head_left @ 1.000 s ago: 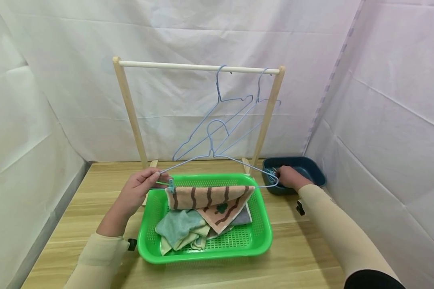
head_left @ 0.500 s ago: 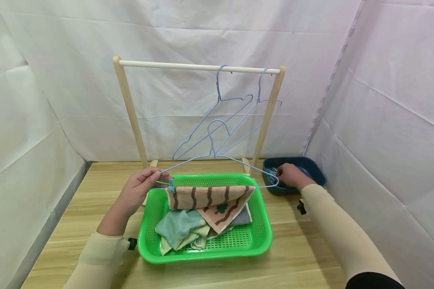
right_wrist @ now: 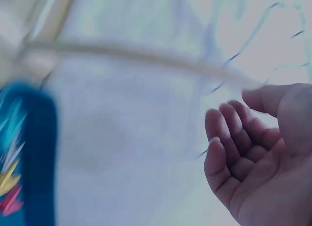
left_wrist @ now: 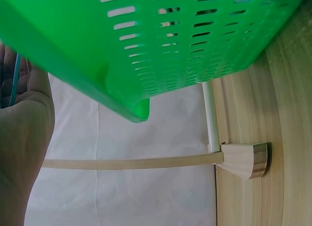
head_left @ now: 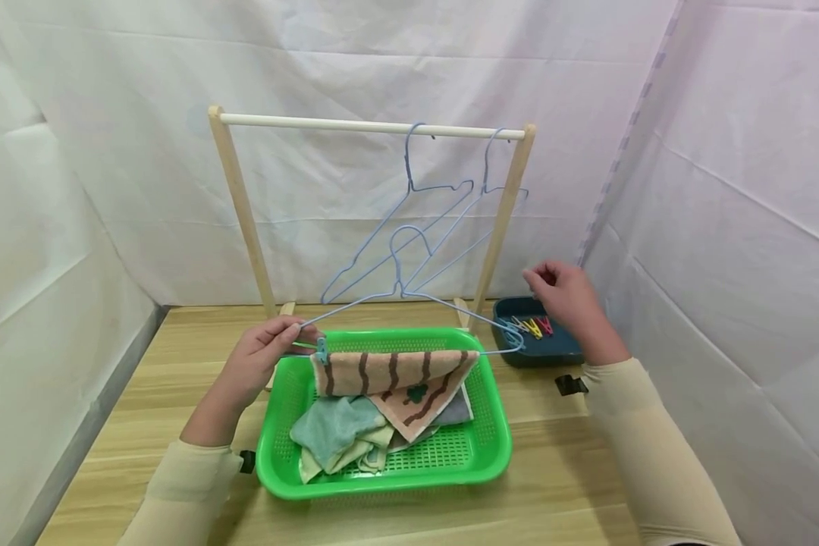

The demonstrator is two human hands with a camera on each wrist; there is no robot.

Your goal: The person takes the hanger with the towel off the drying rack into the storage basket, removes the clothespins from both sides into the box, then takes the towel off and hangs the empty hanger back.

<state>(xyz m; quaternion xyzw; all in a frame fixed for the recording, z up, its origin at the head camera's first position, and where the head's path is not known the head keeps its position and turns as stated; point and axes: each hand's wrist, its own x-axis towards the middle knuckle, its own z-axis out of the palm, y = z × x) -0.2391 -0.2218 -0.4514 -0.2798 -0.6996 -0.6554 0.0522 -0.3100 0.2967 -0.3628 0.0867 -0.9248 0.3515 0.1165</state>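
In the head view my left hand (head_left: 266, 353) grips the left end of a blue wire clothes hanger (head_left: 399, 287) above the green basket (head_left: 382, 489). A pinkish towel (head_left: 382, 373) with brown wavy stripes is draped over the hanger's lower bar. At the towel's left end sits a light-blue clothespin (head_left: 322, 350). My right hand (head_left: 569, 299) is raised above the dark blue tray (head_left: 542, 356). Its fingers are loosely curled, and the right wrist view shows nothing in the palm. Several clothespins (head_left: 534, 327) in yellow, red and blue lie in the tray.
Behind the basket stands a wooden rack with a white rod (head_left: 327, 123); two blue hangers (head_left: 406, 189) hang from it on the right. Teal (head_left: 341, 428) and grey (head_left: 456, 409) cloths lie in the basket. White sheets (head_left: 737, 227) enclose the wooden table (head_left: 553, 455).
My right hand has lifted up out of the tray, uncovering the yellow and red clothespins. The left hand, hanger and towel have stayed nearly still.
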